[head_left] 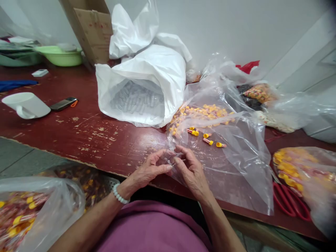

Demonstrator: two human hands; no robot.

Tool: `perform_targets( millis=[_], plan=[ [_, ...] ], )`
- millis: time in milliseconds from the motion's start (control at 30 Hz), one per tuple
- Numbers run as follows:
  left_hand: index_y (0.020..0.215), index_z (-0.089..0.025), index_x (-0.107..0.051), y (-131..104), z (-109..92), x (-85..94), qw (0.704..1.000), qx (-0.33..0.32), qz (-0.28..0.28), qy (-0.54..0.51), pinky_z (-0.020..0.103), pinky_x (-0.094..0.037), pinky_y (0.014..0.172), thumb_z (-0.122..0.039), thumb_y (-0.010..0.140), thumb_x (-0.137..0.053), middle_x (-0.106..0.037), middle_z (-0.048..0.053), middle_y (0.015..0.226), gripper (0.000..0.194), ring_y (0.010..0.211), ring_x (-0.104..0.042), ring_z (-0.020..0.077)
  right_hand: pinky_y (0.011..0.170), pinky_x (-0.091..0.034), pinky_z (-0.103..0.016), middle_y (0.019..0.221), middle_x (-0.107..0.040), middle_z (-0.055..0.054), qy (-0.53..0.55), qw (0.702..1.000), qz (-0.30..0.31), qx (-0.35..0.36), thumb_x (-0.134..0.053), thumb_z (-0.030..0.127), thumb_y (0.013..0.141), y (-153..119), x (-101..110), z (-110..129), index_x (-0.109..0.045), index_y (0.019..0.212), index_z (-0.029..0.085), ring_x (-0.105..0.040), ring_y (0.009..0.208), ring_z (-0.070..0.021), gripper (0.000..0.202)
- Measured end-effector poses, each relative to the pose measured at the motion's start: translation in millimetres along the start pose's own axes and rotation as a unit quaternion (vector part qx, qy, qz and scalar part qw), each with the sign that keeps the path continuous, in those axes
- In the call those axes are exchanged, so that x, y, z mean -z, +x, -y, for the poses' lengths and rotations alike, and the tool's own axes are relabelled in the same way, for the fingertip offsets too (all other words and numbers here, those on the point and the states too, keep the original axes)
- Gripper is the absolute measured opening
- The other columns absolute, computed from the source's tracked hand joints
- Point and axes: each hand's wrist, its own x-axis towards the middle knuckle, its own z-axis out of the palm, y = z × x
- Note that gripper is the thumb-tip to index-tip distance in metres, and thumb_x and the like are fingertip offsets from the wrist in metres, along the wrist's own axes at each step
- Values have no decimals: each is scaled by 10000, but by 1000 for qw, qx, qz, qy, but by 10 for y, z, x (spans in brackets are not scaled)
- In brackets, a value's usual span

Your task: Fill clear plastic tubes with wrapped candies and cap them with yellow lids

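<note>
My left hand (154,165) and my right hand (191,169) meet at the table's front edge, fingers curled and pinched close together. Between the fingertips is a small clear piece (170,161), perhaps a plastic tube; blur and fingers hide its exact shape. Just beyond them, a clear plastic bag (236,154) lies spread out with many yellow-capped pieces (202,113) on it. Several small tubes with yellow caps and red printed wrap (208,141) lie nearer my right hand. Behind my left hand, a white sack (173,80) gapes toward me, with clear plastic tubes (136,101) inside.
Red-handled scissors (291,201) and a bag of yellow-capped tubes (296,164) are at the right. A white mug (26,105) and a phone (64,104) lie left. Below left is another filled bag (65,196). A cardboard box (91,31) and green basin (61,57) stand behind.
</note>
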Motion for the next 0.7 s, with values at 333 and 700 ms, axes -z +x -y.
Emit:
perform_targets(
  millis=[333,700],
  plan=[
    [1182,-193,-563,-73,60,64,961,-30,-35,271,360,-458,888,-304,854,-554,-613,85,1082,346,952,-579,208,885,-456,-329,1070,-605,-37,9,996,-63,56,-508,293,912,-102,24,29,-506,1181,256,-578,979,-160,271],
    [1004,-155,-674,-130,6,68,980,-7,-110,166,229,-459,627,-291,698,-738,-657,29,779,341,691,-578,148,916,-467,-310,1074,-565,-39,-4,999,-9,47,-445,317,937,-189,-286,15,-552,1191,274,-552,1019,-160,278]
  ],
)
